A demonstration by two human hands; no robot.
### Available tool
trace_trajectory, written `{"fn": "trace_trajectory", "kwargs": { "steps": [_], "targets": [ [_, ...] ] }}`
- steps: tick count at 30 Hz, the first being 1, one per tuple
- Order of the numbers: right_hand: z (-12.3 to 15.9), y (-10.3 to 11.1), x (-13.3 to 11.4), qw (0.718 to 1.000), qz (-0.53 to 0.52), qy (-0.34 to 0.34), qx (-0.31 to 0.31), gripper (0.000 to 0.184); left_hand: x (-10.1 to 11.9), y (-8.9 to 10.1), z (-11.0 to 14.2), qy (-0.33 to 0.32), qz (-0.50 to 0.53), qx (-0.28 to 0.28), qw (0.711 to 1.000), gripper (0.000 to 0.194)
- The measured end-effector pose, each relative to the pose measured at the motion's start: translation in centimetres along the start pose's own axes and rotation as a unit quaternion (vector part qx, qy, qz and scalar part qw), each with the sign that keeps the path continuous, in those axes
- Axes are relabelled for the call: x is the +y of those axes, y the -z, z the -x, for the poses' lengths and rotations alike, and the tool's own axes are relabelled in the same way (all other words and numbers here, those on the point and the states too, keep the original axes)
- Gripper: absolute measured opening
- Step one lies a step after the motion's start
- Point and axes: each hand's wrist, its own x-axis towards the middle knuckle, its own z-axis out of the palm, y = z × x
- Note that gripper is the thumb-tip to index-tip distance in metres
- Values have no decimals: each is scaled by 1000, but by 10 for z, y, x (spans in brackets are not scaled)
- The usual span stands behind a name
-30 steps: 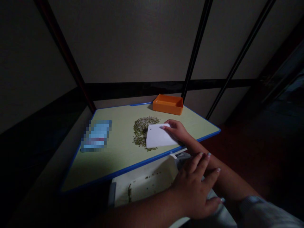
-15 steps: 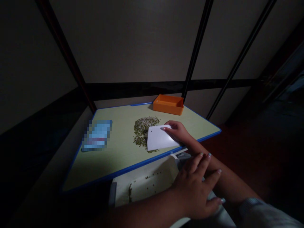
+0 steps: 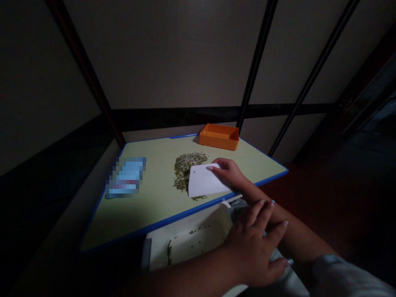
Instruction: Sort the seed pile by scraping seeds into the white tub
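The worktop is overhanging a white container, partly hidden by the left forearm; the left hand is spreading open. Behind, an orange box is standing. The right hand is gripping a white sheet, which is blocking part of the grain pile.

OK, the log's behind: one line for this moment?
right hand: holds white card at green pile | left hand: over right forearm | table: orange box
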Motion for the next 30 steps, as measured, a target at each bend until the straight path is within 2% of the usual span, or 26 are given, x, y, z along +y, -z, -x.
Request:
{"fn": "trace_trajectory", "kwargs": {
  "steps": [7,16,23,30],
  "targets": [
    [2,-14,-9,1000,26,13,-1,35,2,5,1,7,-34,3,999,78],
    [5,-31,-17,999,27,21,-40,30,5,12,0,3,-31,4,1000,72],
    [7,-34,-22,998,44,22,-40,28,4,21,-1,-1,-11,-3,1000,69],
    [7,-33,-21,998,32,19,-48,26,3,16,-1,-6,-16,15,1000,68]
  ]
}}
